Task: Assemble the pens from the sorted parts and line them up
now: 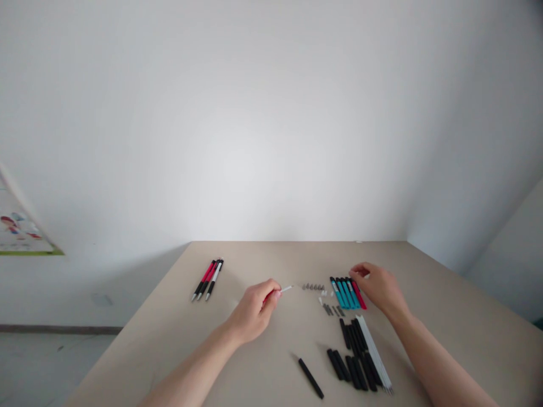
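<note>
My left hand [257, 308] is closed on a thin white pen refill [287, 289], which points to the right. A bit of red shows between its fingers, mostly hidden. My right hand [379, 285] has its fingertips pinched together at the top end of the red pen barrel [358, 294]; whether they grip it or a small part is hidden. Several blue pen barrels [345, 294] with black tops lie left of the red one. Between my hands are a row of small grey pen tips [313, 287], tiny white pieces [324, 293] and small dark springs [334, 310].
Three assembled pens [207, 280] lie at the table's left. Several black grips [354, 362] are grouped at the front right beside a bundle of white refills [374, 353]. One black tube [311, 379] lies apart near the front. A wall [271, 141] rises behind the table [237, 260].
</note>
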Demonstrator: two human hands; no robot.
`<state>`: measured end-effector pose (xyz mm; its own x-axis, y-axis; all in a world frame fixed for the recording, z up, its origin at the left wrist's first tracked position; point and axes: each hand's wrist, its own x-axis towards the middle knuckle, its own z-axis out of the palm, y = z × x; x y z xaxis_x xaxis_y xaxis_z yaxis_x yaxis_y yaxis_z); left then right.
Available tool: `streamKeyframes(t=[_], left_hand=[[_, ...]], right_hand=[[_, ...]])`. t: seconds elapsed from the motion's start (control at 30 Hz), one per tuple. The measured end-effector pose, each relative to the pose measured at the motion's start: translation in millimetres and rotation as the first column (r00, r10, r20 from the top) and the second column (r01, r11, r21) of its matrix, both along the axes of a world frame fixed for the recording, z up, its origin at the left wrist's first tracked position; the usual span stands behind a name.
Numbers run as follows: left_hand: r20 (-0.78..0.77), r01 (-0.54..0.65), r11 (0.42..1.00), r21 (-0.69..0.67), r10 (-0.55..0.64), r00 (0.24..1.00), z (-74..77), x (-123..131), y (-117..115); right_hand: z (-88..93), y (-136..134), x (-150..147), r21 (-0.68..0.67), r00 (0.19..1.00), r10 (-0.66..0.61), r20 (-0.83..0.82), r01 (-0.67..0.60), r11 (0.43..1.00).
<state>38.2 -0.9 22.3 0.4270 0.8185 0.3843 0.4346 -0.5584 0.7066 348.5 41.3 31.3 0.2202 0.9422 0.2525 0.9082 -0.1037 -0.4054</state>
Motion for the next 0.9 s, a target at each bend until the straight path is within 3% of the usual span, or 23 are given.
streamKeyframes(t=[0.07,0.13,0.2,0.43,0.9], left_hand=[[0.000,-0.001,1.000,0.001,0.001,1.000,1.3,0,0],[-0.008,-0.005,1.000,0.000,0.005,1.000,2.4,0,-1],[-0.018,-0.009,1.000,0.000,0.009,1.000,2.7,0,-1],[-0.044,-0.001,1.000,0.016,0.002,0.999,0.8,1,-2],[-0.124,0.025,1.000,0.012,-0.023,0.992,3.7,1,-3]], right_hand=[[4.7,-5,-12,-0.069,0.976,0.215,-0.028,-0.216,0.974],[9.4,-14,-26,-0.104,0.905,0.425,0.000,-0.423,0.900],[12.2,-22,-37,-0.145,0.863,0.504,0.043,-0.494,0.857],[10.6,-30,-50,-0.239,0.842,0.521,0.139,-0.482,0.843],[7.6,-34,-55,-0.208,0.808,0.543,0.229,-0.505,0.838]])
